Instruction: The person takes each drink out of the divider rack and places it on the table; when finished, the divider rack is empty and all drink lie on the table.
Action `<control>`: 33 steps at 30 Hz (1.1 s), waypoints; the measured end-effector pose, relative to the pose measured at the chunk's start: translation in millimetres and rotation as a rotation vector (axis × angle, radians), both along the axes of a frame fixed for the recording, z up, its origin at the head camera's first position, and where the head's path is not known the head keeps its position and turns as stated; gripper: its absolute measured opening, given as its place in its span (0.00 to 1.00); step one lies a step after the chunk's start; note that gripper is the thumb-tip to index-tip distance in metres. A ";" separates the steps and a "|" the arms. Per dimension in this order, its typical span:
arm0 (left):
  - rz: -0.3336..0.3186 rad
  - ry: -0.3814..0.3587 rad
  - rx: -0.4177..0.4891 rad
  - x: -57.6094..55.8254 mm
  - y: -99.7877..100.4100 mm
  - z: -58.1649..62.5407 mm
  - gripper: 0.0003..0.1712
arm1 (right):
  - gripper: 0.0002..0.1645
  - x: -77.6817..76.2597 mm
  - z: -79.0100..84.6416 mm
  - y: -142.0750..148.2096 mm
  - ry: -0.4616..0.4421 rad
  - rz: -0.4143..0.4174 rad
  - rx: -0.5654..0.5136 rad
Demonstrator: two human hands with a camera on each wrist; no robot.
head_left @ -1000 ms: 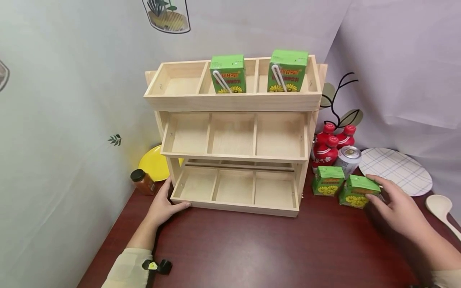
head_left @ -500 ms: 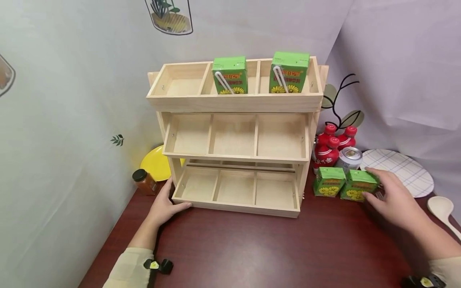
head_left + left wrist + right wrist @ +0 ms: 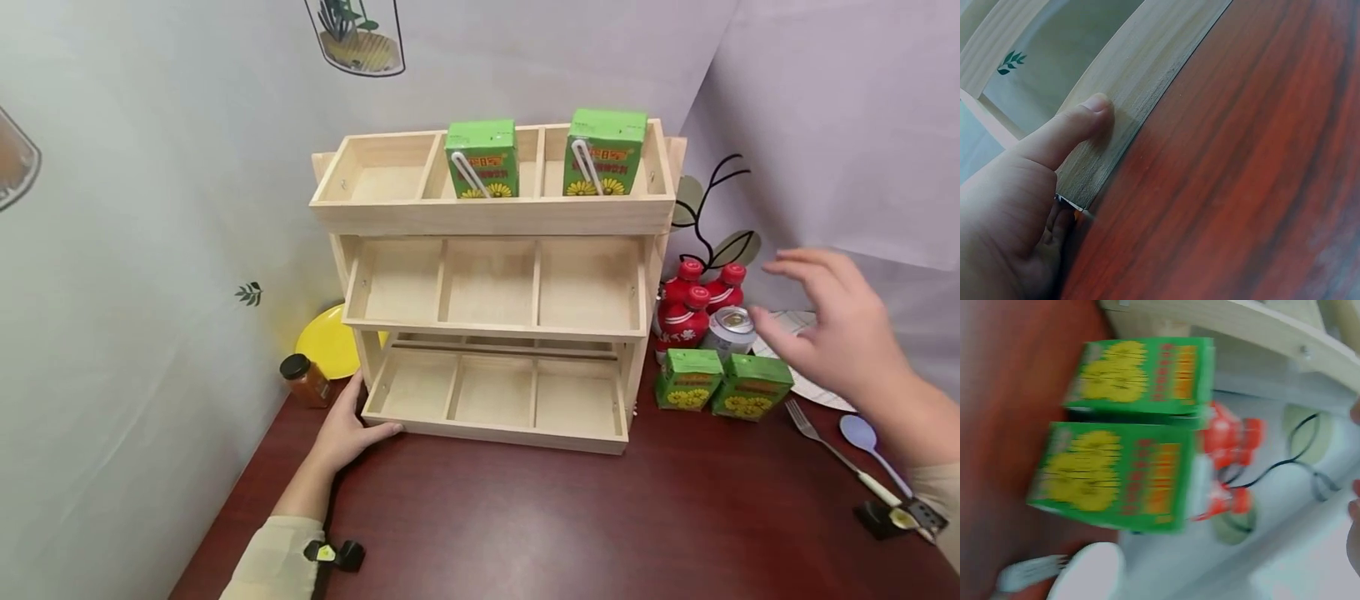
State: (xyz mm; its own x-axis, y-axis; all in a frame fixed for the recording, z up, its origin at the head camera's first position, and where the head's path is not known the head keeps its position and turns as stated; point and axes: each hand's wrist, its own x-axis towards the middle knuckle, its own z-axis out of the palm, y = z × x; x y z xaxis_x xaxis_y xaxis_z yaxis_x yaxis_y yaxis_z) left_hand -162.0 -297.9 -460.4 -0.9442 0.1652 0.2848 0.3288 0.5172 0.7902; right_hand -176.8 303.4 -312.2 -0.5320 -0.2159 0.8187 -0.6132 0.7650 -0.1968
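Note:
My left hand (image 3: pixel 343 435) holds the lower left corner of a three-tier wooden shelf (image 3: pixel 491 218). In the left wrist view its thumb (image 3: pixel 1088 119) lies along the front board (image 3: pixel 1129 81), with the other fingers round the side, partly hidden. My right hand (image 3: pixel 851 333) is in the air at the right, fingers apart and holding nothing. Below and left of it, two green drink cartons stand side by side on the table, the left carton (image 3: pixel 688 381) and the right carton (image 3: pixel 752 388). Two more cartons stand in the top tier, in the middle (image 3: pixel 483 162) and right (image 3: pixel 606 157) compartments.
Red bottles (image 3: pixel 684 321) and a silver can (image 3: pixel 730 332) stand behind the table cartons. Rightward lie a checked plate (image 3: pixel 813 385), a fork (image 3: pixel 825 446) and a spoon (image 3: pixel 858 433). Left of the shelf are a jar (image 3: pixel 305 383) and a yellow plate (image 3: pixel 330 346).
The right hand first pushed the right carton up beside the left one, then let go and rose away from it. The left hand has stayed on the shelf corner.

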 end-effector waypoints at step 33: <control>-0.032 -0.004 0.030 -3.2 -2.0 -1.3 0.63 | 0.35 -56.2 137.5 -143.2 -0.200 0.125 0.055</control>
